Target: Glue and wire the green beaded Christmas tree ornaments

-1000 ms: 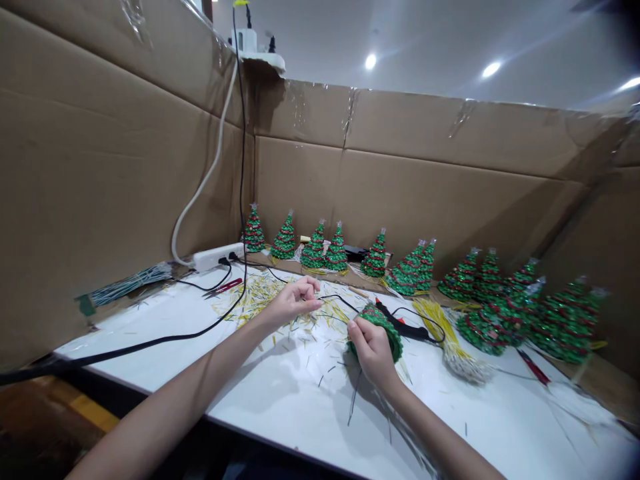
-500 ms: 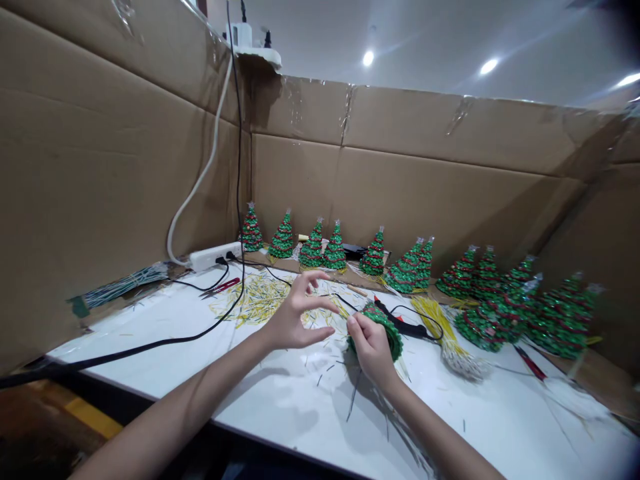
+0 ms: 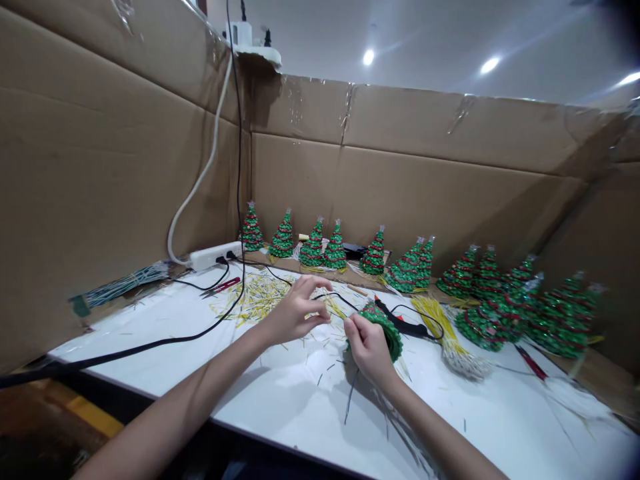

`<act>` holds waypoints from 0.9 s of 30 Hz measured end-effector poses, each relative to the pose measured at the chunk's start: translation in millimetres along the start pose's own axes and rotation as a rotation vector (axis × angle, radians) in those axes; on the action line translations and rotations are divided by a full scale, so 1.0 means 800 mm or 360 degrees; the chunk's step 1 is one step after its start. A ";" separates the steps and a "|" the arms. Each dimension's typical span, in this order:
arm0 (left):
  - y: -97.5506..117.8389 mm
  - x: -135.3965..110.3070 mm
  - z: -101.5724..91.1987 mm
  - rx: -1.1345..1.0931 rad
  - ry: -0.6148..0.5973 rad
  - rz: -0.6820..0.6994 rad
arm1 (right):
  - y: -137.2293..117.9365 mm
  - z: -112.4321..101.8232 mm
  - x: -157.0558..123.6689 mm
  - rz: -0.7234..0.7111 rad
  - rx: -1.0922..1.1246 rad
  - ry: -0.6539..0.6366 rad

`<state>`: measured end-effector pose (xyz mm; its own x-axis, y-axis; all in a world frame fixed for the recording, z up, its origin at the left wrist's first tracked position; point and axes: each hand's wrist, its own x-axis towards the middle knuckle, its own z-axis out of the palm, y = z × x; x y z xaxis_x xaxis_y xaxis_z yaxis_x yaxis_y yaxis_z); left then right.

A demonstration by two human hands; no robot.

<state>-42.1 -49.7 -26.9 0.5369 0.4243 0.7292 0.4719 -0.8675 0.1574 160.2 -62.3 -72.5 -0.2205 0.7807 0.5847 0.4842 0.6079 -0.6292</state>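
Note:
My right hand is closed around a small green beaded Christmas tree, which lies tipped over so that its hollow base faces me. Thumb and forefinger are pressed together at the left side of the tree; whatever sits between their tips is too small to make out. Just to the left, my left hand hovers above the white board with its fingers curved and apart, and I see nothing in it. A black glue gun lies right behind the held tree.
Several finished trees stand along the cardboard wall. Yellow and white scraps litter the white tabletop. Yellow-and-white strands lie right, red-handled pliers left, near a power strip. A black cable crosses the left side.
The left hand's thumb and forefinger have drawn closer together, and the hand has turned slightly. My right hand and the tree have barely moved.

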 end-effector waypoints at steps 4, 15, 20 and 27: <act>-0.013 0.000 -0.011 0.0047 0.0093 -0.0055 | 0.000 -0.001 -0.001 0.0019 0.0023 0.0020; 0.006 -0.013 0.005 0.0067 0.0290 -0.0104 | -0.002 0.002 0.002 0.0208 0.0279 0.0164; 0.010 -0.014 0.027 0.0242 0.0228 0.0163 | -0.002 0.002 0.002 0.0195 0.0323 0.0150; 0.010 -0.010 0.037 0.0314 0.0196 0.0172 | -0.002 0.002 0.002 0.0168 0.0212 0.0119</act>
<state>-21.5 -52.5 -51.3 0.5080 0.2868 0.8122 0.5504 -0.8334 -0.0499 157.4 -61.8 -71.3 -0.1081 0.8314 0.5451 0.3837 0.5407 -0.7486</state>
